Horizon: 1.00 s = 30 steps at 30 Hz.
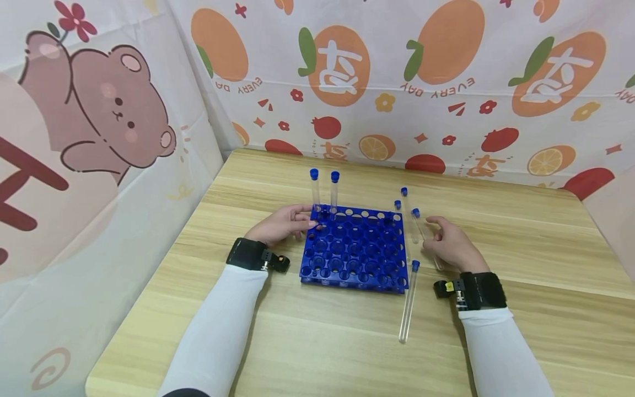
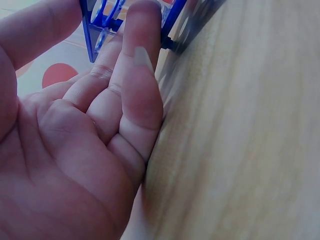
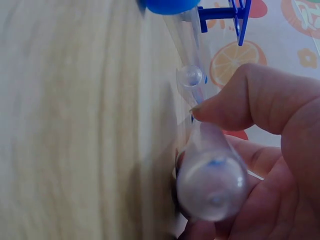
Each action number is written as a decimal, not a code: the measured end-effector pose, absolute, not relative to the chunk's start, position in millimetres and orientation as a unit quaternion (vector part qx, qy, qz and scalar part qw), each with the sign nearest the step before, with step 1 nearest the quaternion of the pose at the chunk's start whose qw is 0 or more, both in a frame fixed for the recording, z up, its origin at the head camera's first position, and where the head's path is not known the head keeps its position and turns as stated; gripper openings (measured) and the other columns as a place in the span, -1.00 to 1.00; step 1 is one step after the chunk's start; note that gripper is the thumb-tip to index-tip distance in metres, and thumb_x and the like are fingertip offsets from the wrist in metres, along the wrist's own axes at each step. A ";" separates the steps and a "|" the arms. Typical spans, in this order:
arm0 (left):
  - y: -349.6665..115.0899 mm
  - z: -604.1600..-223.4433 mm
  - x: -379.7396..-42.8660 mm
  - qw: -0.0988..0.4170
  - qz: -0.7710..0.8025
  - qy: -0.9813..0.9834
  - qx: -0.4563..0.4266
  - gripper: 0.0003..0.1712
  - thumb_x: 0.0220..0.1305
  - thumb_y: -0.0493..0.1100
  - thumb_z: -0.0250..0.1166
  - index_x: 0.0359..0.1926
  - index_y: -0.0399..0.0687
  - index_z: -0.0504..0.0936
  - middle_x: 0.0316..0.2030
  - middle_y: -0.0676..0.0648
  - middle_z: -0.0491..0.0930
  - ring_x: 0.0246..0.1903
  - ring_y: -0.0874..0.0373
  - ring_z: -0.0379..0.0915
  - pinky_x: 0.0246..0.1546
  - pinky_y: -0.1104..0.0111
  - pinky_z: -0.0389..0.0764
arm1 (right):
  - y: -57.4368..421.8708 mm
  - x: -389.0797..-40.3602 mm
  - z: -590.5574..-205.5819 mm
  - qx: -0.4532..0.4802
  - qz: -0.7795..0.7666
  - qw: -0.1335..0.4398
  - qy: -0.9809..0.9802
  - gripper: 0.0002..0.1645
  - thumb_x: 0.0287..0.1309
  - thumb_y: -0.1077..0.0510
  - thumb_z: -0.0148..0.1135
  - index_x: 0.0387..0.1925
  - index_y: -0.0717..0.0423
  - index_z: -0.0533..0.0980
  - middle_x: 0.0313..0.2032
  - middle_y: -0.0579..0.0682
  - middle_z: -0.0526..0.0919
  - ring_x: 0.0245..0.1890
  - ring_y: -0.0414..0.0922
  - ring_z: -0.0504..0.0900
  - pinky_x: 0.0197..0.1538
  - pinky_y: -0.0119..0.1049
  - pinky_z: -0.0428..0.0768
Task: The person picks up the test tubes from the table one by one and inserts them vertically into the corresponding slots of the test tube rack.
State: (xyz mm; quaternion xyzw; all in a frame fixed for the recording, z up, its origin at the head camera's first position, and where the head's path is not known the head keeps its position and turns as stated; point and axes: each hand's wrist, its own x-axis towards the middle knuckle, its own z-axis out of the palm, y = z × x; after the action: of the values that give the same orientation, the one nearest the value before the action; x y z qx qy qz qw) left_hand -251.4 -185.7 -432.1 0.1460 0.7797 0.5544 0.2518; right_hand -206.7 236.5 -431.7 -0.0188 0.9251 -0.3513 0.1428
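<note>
On the tabletop point(image 1: 322, 342) right of the rack point(image 1: 342, 282), the right hand point(image 1: 452, 245) pinches a slanting tube point(image 3: 212, 185), its blue cap point(image 1: 415, 213) toward the far edge; the left hand point(image 1: 279, 225) apparently grips the rack.

Your head view is bright, lit softly and evenly, with a whitish sheen on the near middle of the pale wood-grain table point(image 1: 317, 347). Shadows beside your white sleeves point(image 1: 218, 317) are faint, and the clear blue-capped tubes point(image 1: 409, 309) partly melt into the wood. Your left-wrist view is dimmer and cooler, a mauve cast over your left hand point(image 2: 70, 145); the grain smears, and a soft shadow lies beside the blue perforated plastic rack point(image 2: 102, 17). In your right-wrist view, small highlights glint on a blurred, rounded tube end point(image 3: 214, 190), and a dim shadow darkens the out-of-focus tabletop near your right hand point(image 3: 297, 140).
</note>
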 end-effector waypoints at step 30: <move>-187.8 -431.2 -248.8 0.262 0.573 0.763 0.146 -0.31 0.40 -0.09 0.24 0.45 -0.12 0.23 -0.02 -0.16 0.69 -0.34 0.12 0.53 -0.33 0.38 0.55 | 230.2 -191.4 -392.2 -0.013 -0.665 0.014 0.747 -0.11 0.24 0.42 0.15 0.50 -0.10 0.07 -0.14 0.02 0.61 -0.27 -0.02 0.76 -0.21 -0.19 0.70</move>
State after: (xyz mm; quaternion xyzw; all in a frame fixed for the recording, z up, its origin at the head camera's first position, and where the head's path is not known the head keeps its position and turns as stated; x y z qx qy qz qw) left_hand -248.8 -187.8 -431.2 0.1458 0.7631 0.5726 0.2619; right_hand -191.4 230.2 -392.2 -0.0125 0.7470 -0.6646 0.0141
